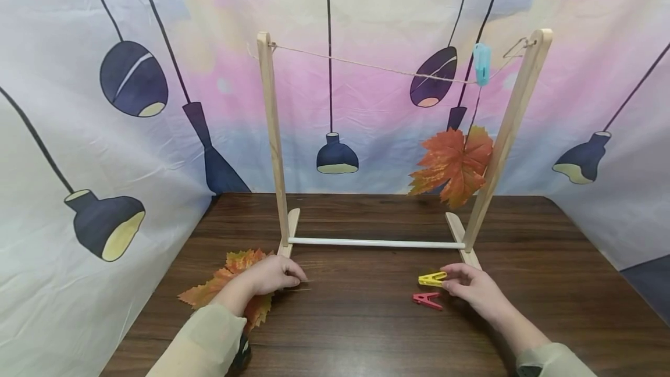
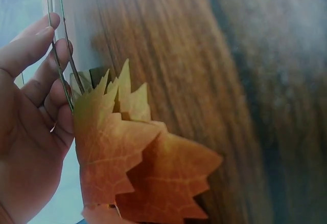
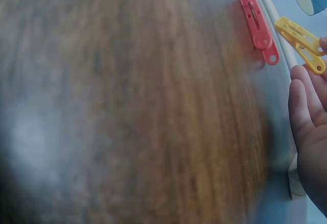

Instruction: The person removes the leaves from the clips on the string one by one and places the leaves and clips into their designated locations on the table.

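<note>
On the left of the table, my left hand (image 1: 268, 276) pinches a thin stem (image 2: 59, 68) between thumb and finger; a second stem runs beside it. Orange-yellow artificial maple leaves (image 1: 209, 290) lie under that hand and wrist, overlapping in the left wrist view. Over on the right, my right hand (image 1: 473, 291) holds a yellow clothespin (image 1: 430, 279) by its handle end, between thumb and fingertips. A red clothespin (image 1: 427, 301) lies on the table just in front of it. Another maple leaf (image 1: 455, 162) hangs by its stem from a light-blue clothespin (image 1: 481, 66) on the string.
A wooden frame stands on the table (image 1: 356, 330), with a left post (image 1: 274, 132), a right post (image 1: 508, 138) and a white crossbar (image 1: 374, 243) low between them. The sagging string (image 1: 366, 66) joins the post tops. A printed cloth (image 1: 387, 10) hangs behind.
</note>
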Tool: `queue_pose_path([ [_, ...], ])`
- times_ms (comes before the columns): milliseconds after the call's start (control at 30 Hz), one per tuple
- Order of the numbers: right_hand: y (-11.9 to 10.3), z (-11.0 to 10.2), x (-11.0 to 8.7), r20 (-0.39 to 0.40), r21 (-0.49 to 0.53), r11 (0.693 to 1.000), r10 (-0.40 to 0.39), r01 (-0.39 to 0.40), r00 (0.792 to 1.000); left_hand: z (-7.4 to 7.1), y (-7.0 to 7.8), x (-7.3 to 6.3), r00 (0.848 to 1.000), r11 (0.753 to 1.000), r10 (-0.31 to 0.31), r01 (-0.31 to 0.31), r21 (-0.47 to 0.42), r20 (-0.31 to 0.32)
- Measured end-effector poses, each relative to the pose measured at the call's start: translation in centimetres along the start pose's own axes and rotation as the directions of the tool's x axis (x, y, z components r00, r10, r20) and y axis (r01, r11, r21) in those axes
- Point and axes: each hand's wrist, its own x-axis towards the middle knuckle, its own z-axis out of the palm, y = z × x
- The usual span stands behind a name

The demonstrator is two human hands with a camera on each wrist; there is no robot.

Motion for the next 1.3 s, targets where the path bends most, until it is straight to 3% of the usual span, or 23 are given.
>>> queue_pose_path([
  [200, 0.39, -0.02, 0.0, 0.008, -0.011, 1.0, 0.017, -0.017, 1.0, 0.06, 0.07, -0.08, 1.0, 1.0, 0.005, -0.005, 0.015, -0.006],
  [367, 0.42, -0.06, -0.08, 0.023, -0.077, 0.997, 0.004, -0.003, 1.0, 0.05, 0.16, -0.05, 1.0, 0.999, 0.022, -0.022, 0.039, -0.014],
  [633, 0.69, 0.07, 0.01, 0.078, -0.266, 0.957, -0.097, 0.115, 0.992, 0.03, 0.2, -0.11, 0.999, 0.997, 0.045, -0.044, 0.061, -0.015],
  [1300, 1.02, 0.34, -0.33, 0.065, -0.343, 0.931, -0.109, 0.125, 0.992, 0.12, 0.27, -0.36, 0.999, 0.997, 0.039, -0.038, 0.06, -0.019],
])
